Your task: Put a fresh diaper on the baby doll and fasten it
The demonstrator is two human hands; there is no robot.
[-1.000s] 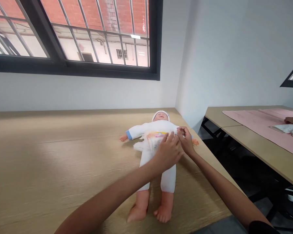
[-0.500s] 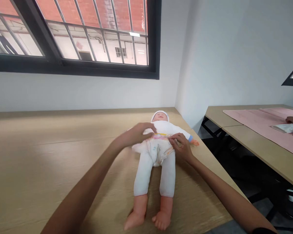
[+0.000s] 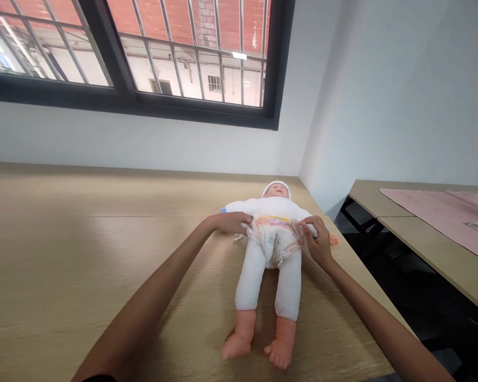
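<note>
- The baby doll [image 3: 267, 208] is lying on its back near the middle of the frame on the tabletop [image 3: 83, 239], with its capped head toward the wall and its bare feet toward the lower edge.
- A printed disposable diaper [image 3: 274, 241] is wrapping its hips, below a white top, and white leggings are covering its legs.
- The left hand [image 3: 231, 223] is reaching in from the lower left, with its fingers lying on the diaper's near waist edge; I cannot tell whether they are gripping it.
- The right hand [image 3: 316, 241] is reaching in from the lower right, with its fingertips pinching the diaper's opposite edge.
- The hands are staying apart, one at each side of the doll's waist.
- A pink mat [image 3: 442, 212] is lying on a second tabletop [image 3: 430, 254] at the right of the frame.
- A barred window [image 3: 123, 95] is filling the upper left of the frame.
</note>
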